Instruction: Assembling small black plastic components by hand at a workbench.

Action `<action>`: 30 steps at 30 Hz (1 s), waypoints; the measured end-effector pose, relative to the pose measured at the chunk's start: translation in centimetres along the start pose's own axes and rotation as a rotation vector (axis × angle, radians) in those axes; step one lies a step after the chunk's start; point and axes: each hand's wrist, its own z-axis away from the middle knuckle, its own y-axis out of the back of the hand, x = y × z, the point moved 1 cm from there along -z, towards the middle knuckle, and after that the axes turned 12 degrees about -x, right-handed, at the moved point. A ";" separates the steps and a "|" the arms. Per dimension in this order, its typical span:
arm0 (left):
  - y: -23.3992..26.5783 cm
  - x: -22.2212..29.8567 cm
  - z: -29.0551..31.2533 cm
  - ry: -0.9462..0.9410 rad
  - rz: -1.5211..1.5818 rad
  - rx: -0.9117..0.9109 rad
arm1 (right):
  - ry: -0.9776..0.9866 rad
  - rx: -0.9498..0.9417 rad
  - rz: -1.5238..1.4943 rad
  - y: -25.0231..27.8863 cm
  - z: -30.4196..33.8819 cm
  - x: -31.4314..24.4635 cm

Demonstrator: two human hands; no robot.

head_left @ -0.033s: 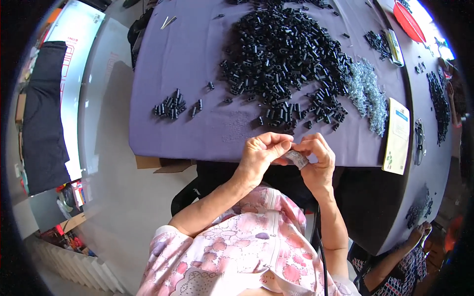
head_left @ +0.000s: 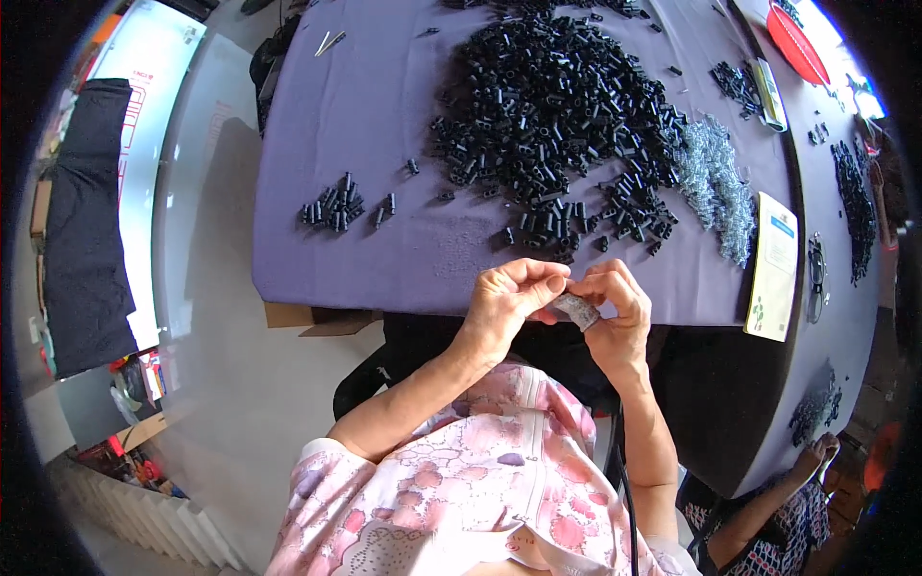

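My left hand and my right hand meet at the table's near edge, thumbs and fingers pinched together. Whatever they pinch is too small and too covered by the fingers to name. A greyish, mottled wrap or strip shows at the fingers of my right hand; which of the two it is, I cannot tell. Just beyond my hands spreads a big heap of short black plastic tubes. To its right lies a pile of thin, shiny, clear or metallic pieces. A smaller cluster of black pieces lies at the left.
The purple tablecloth carries two pale sticks at the far left. On the right are a yellow booklet, eyeglasses, a red basket and more black parts. Another person's hands are at the lower right.
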 end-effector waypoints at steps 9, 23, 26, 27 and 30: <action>3.0 0.9 2.1 -0.065 0.189 0.027 | 0.119 -0.089 0.189 -2.0 -2.2 -0.9; 7.3 2.7 2.1 -0.174 0.414 0.096 | 0.167 -0.019 0.739 -3.4 -9.2 0.0; 7.4 2.6 2.0 -0.172 0.419 0.083 | 0.148 -0.033 0.822 -4.1 -9.8 -0.2; 7.4 2.6 2.0 -0.175 0.424 0.087 | 0.162 -0.043 0.812 -4.4 -9.9 -0.2; 7.5 2.5 1.9 -0.175 0.419 0.085 | 0.174 -0.114 0.764 -4.6 -9.3 -0.1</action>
